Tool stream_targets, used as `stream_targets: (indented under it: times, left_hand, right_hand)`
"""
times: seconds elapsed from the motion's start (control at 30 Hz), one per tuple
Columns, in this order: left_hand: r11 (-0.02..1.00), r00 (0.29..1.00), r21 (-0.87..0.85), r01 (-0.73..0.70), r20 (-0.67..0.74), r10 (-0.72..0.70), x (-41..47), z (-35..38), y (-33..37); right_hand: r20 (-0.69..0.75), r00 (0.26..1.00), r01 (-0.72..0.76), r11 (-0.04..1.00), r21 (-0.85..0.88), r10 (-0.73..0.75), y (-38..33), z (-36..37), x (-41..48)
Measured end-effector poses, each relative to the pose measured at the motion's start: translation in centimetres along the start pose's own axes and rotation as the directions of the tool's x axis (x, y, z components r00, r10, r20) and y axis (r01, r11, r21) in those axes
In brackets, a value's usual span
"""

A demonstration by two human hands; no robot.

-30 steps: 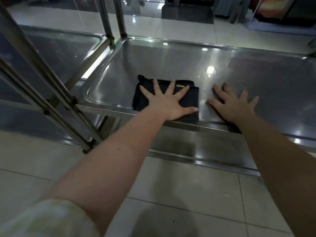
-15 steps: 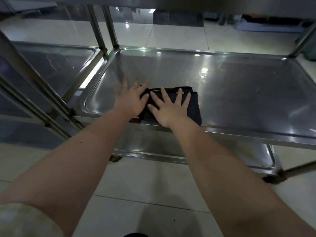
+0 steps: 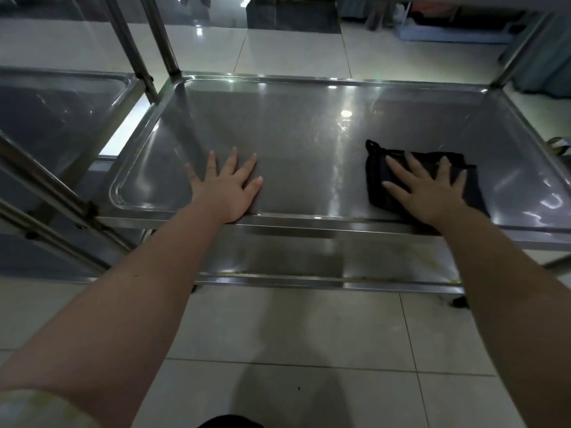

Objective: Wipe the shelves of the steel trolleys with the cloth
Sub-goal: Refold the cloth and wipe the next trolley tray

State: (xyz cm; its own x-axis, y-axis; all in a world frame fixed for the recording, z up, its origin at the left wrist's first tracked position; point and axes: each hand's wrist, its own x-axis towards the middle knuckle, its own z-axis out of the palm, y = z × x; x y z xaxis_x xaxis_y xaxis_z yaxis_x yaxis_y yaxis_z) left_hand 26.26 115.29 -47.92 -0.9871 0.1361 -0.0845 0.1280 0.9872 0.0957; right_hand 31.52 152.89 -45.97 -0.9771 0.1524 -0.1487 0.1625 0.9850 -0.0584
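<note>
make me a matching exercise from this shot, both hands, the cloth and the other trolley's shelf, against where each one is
Things:
1. left hand
2. right hand
3. black cloth
4. neighbouring trolley's shelf

Places:
a. pressed flat on the cloth
b. flat on bare steel, left half of the middle shelf
c. far left of the view, untouched
d. folded, right half of the middle shelf

Pairs: 1-b, 2-a, 3-d, 4-c

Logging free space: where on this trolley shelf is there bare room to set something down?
The shelf is bare between the left hand and the cloth, across its back half to the far rim, and right of the cloth. Crowded: the front edge, left hand flat on steel, right hand on the cloth.
</note>
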Motion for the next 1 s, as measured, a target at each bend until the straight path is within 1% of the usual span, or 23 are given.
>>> stream_targets:
  times: [0.03,0.1,0.2,0.27,0.33,0.4,0.47,0.53,0.6,0.67,0.7,0.77,0.83,0.9,1.0]
  left_hand:
    - [1.000,1.000,0.001,0.001,0.002,-0.001,-0.1,-0.1,0.0]
    - [1.000,1.000,0.003,0.005,0.003,-0.005,-0.2,-0.3,-0.1]
    - [1.000,1.000,-0.004,0.016,0.017,-0.016,-0.3,-0.6,-0.3]
    - [1.000,0.999,-0.018,0.019,0.027,-0.019,-0.3,-0.8,-0.6]
    - [0.999,0.999,-0.029,0.020,0.037,-0.019,-0.3,-1.0,-0.8]
    - [0.999,0.999,-0.036,0.021,0.037,-0.020,-0.4,-1.1,-0.8]
    - [0.999,0.999,-0.034,0.024,0.035,-0.022,-0.4,-1.1,-0.7]
    - [0.999,0.999,-0.034,0.024,0.039,-0.023,-0.4,-1.1,-0.7]
    - [0.999,0.999,-0.034,0.022,0.038,-0.021,-0.4,-1.0,-0.6]
    - [0.999,1.000,-0.031,0.015,0.026,-0.014,-0.5,-0.9,-0.4]
    - [1.000,1.000,-0.027,0.014,0.022,-0.013,-0.5,-0.9,-0.3]
    - [1.000,1.000,-0.018,0.015,0.021,-0.014,-0.6,-0.9,-0.2]
    - [1.000,0.999,-0.013,0.020,0.032,-0.019,-0.6,-0.9,-0.2]
    - [1.000,0.999,-0.014,0.019,0.032,-0.018,-0.7,-1.0,-0.3]
    - [0.999,0.999,-0.046,0.015,0.029,-0.013,-0.9,-1.1,-0.3]
  right_hand:
    - [-0.017,1.000,0.013,1.000,-0.003,-0.013,-2.3,0.3,0.1]
    - [-0.036,0.995,0.091,0.996,-0.016,-0.092,-8.4,0.8,0.1]
    - [0.004,0.976,0.216,0.976,-0.014,-0.216,-17.2,1.5,-0.7]
    - [0.024,0.972,0.234,0.972,-0.004,-0.234,-19.0,1.5,-0.9]
    - [0.011,0.969,0.248,0.969,-0.005,-0.248,-16.8,1.3,-0.8]
    - [-0.023,0.974,0.223,0.974,-0.025,-0.224,-12.1,1.0,-0.9]
    - [-0.037,0.990,0.135,0.990,-0.028,-0.136,-5.6,0.7,-0.8]
    - [0.001,1.000,0.023,1.000,0.000,-0.023,1.4,0.1,-1.0]
    - [0.051,0.994,-0.097,0.995,0.027,0.095,7.2,-0.5,-1.3]
    - [0.070,0.981,-0.186,0.982,0.039,0.183,10.3,-0.8,-1.6]
    - [0.073,0.975,-0.211,0.977,0.040,0.208,10.5,-0.8,-1.7]
    - [0.070,0.968,-0.243,0.969,0.050,0.240,8.8,-0.7,-1.8]
    - [0.046,0.978,-0.205,0.977,0.061,0.202,4.6,-0.3,-1.8]
    - [0.024,0.996,-0.091,0.995,0.045,0.090,-1.2,0.4,-2.0]
    - [0.067,0.994,0.082,0.997,0.014,-0.082,-10.1,1.3,-3.0]
